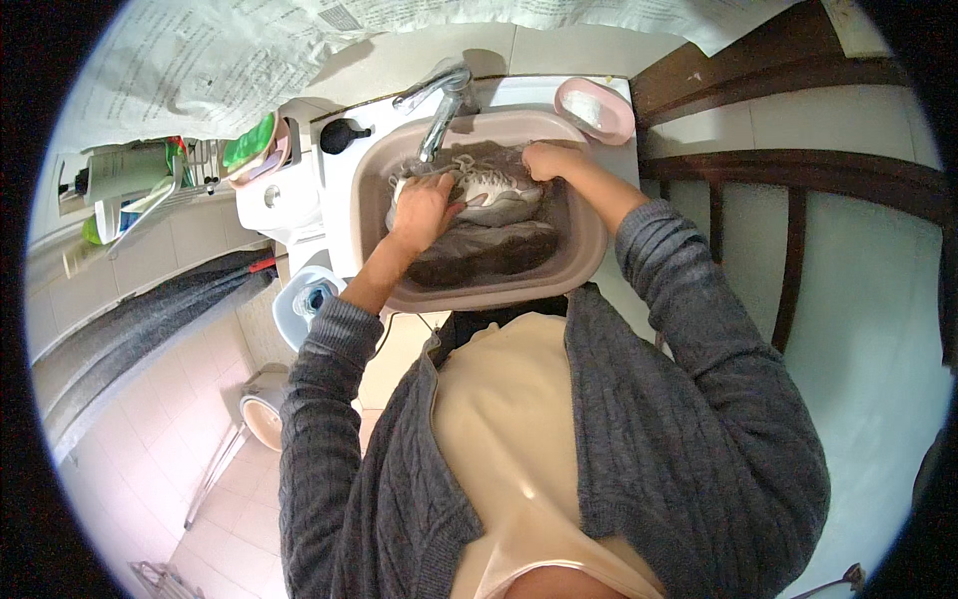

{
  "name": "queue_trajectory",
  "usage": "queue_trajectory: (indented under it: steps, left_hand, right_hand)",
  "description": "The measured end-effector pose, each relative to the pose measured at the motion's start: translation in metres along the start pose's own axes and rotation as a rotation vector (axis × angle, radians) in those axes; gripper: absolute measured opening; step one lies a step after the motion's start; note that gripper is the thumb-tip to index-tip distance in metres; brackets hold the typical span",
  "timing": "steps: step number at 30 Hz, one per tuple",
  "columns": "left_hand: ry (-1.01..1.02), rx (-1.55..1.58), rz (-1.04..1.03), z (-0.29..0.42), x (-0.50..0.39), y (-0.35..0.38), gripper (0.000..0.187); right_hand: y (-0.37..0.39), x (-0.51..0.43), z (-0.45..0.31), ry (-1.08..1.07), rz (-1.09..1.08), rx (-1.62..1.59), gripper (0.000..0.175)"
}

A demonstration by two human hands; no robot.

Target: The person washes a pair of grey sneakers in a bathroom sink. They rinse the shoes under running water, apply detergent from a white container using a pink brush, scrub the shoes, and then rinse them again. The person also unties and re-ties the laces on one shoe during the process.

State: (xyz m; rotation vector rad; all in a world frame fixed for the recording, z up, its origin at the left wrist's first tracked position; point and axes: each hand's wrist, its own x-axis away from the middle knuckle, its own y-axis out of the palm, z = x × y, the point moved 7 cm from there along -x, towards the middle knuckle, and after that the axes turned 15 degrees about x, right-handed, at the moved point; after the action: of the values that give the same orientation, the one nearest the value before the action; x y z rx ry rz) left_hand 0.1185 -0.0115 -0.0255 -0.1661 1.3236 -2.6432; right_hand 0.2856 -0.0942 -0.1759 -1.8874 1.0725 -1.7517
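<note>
A pinkish plastic basin [591, 258] of murky water stands below a chrome faucet [446, 112]. In it lies a light-coloured lace-up shoe [498, 198], partly under water, with a darker shape beneath the surface on the near side. My left hand [425, 210] rests on the left part of the shoe, fingers bent around its edge; the fingertips are partly hidden. At the basin's far right, my right hand [550, 161] is curled with its fingers closed near the water; whether it pinches something is hidden.
A pink soap dish [617, 120] with white contents sits behind the basin at the right. A black cup [340, 136] stands at the back left. Left of the basin are a white toilet [277, 202] and a light blue container [288, 307]. Dark wooden framing [756, 168] borders the right.
</note>
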Motion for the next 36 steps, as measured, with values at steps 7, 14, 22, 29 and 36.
queue_trajectory:
  steps: [7, 14, 22, 29, 36]
  left_hand:
    - [0.166, -0.171, 0.013, 0.008, 0.024, 0.002, 0.016]
    - [-0.131, 0.175, 0.029, -0.006, 0.051, 0.032, 0.015]
    - [-0.754, 0.853, 0.164, -0.104, 0.051, 0.079, 0.030]
    - [-0.951, 1.455, 0.158, -0.106, 0.032, 0.111, 0.024]
    - [-1.048, 1.447, -0.062, -0.091, 0.032, 0.106, 0.021]
  right_hand:
    - [-0.062, 0.052, 0.017, 0.036, 0.446, -0.511, 0.015]
    - [-0.038, 0.038, -0.053, -0.036, 0.398, -1.554, 0.012]
    - [-0.034, 0.039, -0.087, -0.025, 0.698, -0.634, 0.033]
    - [-0.027, 0.032, -0.050, 0.148, 0.580, -0.309, 0.034]
    - [-0.035, 0.042, -0.086, -0.041, 0.645, -0.658, 0.034]
